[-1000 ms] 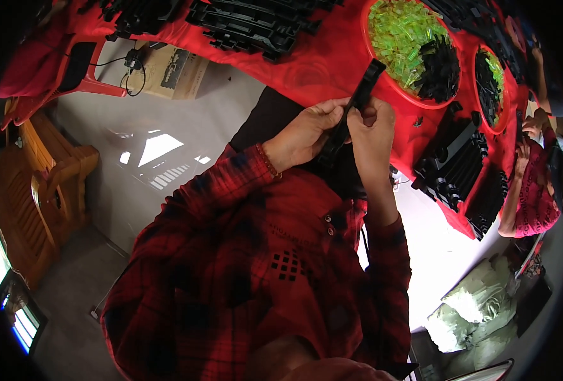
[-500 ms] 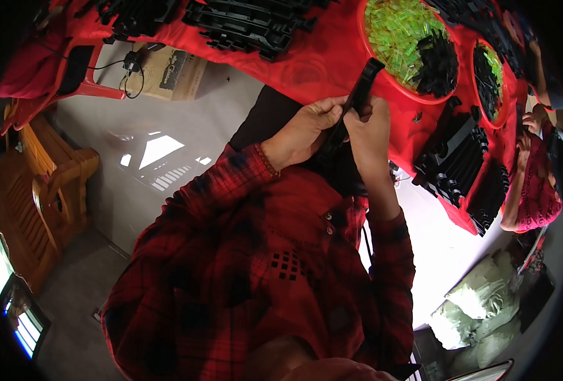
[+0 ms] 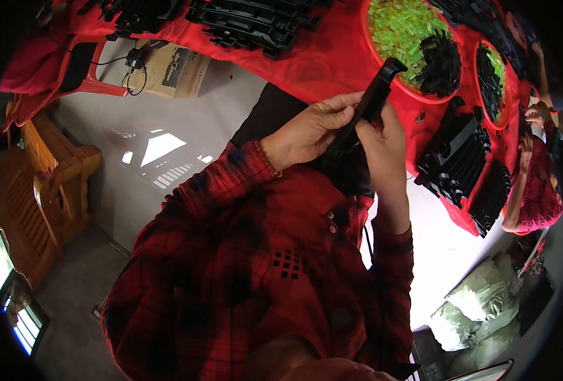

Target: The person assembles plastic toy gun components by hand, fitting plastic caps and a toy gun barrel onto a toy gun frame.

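Note:
A long black plastic part (image 3: pixel 378 89) with a hooked upper end is held slantwise in front of my body, beside the edge of the red-covered table. My left hand (image 3: pixel 313 130) is closed on its left side, thumb and fingers pressed against it. On the other side my right hand (image 3: pixel 384 143) grips the same part with bent fingers; its fingertips are partly hidden. Just beyond the part's upper end stands a red tub (image 3: pixel 415 94) holding yellow-green translucent pieces (image 3: pixel 399 32) and small black pieces (image 3: pixel 439 66).
Stacks of long black parts lie on the red tablecloth (image 3: pixel 300 79), at the far side (image 3: pixel 250 22) and to the right (image 3: pixel 456 162). A second red tub (image 3: pixel 485 117) stands at right, near another person's arm (image 3: pixel 515 197). Pale sacks (image 3: pixel 478 298), a cardboard box (image 3: pixel 189 73) and a wooden bench (image 3: pixel 33 209) are around.
My right hand has shifted a little to the right. The black part's hooked end has turned slightly and moved right with it, while my left hand keeps its grip.

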Demonstrator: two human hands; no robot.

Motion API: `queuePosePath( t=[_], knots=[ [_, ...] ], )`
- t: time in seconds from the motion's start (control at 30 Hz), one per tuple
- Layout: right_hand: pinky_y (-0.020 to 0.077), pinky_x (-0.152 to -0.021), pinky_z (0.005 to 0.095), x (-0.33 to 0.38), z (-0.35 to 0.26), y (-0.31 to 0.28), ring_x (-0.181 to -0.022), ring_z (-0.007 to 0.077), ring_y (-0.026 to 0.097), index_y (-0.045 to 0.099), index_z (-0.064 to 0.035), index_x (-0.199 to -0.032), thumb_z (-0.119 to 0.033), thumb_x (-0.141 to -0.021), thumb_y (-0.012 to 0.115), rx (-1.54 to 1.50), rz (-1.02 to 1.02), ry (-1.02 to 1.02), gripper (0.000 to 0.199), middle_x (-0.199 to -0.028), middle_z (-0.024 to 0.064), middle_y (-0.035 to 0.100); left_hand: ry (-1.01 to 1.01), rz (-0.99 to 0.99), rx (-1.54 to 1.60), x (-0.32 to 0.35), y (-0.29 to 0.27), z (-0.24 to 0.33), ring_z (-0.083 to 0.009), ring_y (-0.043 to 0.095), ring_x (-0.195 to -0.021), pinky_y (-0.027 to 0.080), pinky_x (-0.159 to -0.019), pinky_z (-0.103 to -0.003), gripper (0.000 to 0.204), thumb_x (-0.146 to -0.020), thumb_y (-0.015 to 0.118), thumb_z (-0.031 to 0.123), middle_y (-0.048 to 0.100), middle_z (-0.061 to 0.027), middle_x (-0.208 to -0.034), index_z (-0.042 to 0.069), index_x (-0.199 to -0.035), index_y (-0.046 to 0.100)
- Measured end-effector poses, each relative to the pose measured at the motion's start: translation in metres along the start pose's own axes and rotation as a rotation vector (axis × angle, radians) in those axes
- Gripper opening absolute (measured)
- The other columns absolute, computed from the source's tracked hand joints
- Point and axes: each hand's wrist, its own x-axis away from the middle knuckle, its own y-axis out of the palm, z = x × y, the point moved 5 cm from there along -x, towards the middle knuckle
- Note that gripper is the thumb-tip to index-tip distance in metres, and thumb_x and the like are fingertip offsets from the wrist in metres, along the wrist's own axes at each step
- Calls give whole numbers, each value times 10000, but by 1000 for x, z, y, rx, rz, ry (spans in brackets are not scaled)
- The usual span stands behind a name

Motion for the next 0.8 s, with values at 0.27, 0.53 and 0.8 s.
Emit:
queuePosePath(
  t=[0.27, 0.53, 0.8],
  knots=[
    [465, -636, 217, 0, 14, -2, -766, 63, 561, 572, 1, -1112, 34, -847, 602, -71, 104, 10, 269, -895, 9, 594, 6, 58, -41, 4, 7, 4, -158, 536, -1248, 442, -1058, -290, 441, -1006, 553, 168, 577, -52, -1349, 50, -1425, 482],
    [465, -636, 223, 0, 25, 0, -738, 72, 556, 593, 4, -1051, 22, -839, 613, -47, 133, 6, 214, -859, -1, 593, 44, 123, -242, 6, 1, -3, -156, 538, -1236, 438, -1058, -296, 426, -1024, 528, 173, 583, -52, -1345, 47, -1427, 483],
    [498, -796, 275, 14, -17, -1, -951, 142, 593, 534, 17, -1279, -17, -893, 611, 122, -70, -60, 395, -1090, 83, 600, 24, 18, -62, 8, 7, 11, -180, 561, -1211, 493, -1018, -349, 440, -1031, 502, 183, 560, -60, -1361, 49, -1446, 444]
  ],
)
